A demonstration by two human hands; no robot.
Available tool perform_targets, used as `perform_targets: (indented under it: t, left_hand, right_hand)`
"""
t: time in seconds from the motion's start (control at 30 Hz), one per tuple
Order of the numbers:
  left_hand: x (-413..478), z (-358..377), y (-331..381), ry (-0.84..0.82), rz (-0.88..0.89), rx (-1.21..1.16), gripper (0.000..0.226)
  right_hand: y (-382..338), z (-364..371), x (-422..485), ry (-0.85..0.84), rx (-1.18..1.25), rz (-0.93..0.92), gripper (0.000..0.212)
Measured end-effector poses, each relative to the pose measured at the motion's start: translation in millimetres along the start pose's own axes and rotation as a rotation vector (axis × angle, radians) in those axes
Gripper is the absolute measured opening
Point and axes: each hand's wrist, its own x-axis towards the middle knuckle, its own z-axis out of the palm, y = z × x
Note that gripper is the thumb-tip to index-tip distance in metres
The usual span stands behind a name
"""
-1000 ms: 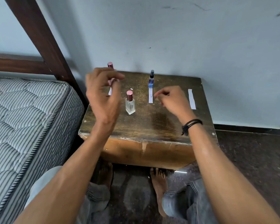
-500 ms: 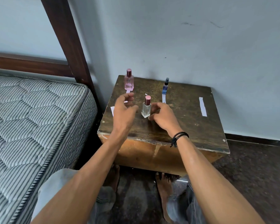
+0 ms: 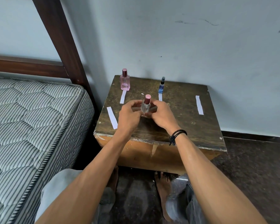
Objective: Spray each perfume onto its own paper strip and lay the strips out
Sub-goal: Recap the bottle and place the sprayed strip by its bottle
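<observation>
My left hand [image 3: 129, 116] and right hand [image 3: 162, 116] curl round the clear bottle [image 3: 145, 107] from either side, its rose cap [image 3: 147, 99] poking up between my fingertips, mid-table [image 3: 184, 126], nearer me than the pink bottle [image 3: 125, 82] and blue spray [image 3: 161, 86]

The head-worn wide-angle camera looks forward and down, close over the small table [image 3: 184, 126].

Clear bottle [image 3: 146, 106], rose cap on, stands upright in the middle, gripped by left hand [image 3: 129, 115] and right hand [image 3: 160, 115]. Pink bottle [image 3: 125, 82] stands upright back left, white strip [image 3: 123, 96] just before it. Slim blue sprayer [image 3: 161, 86] is likewise upright, short strip [image 3: 160, 96] at its foot. Two more lie flat: left strip [image 3: 112, 117], right strip [image 3: 199, 105].
</observation>
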Motion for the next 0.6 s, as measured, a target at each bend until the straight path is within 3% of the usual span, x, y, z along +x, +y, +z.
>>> perform_targets:
  t: [0.17,0.6]
  left_hand:
    - [0,15,5,0.021,0.042,-0.015,0.032]
    - [9,84,7,-0.129,0.171,0.046,0.032]
  right_hand:
    - [7,-18,-1,0.023,-0.018,-0.034,0.02]
    - [51,-79,-4,0.184,0.003,-0.012,0.042]
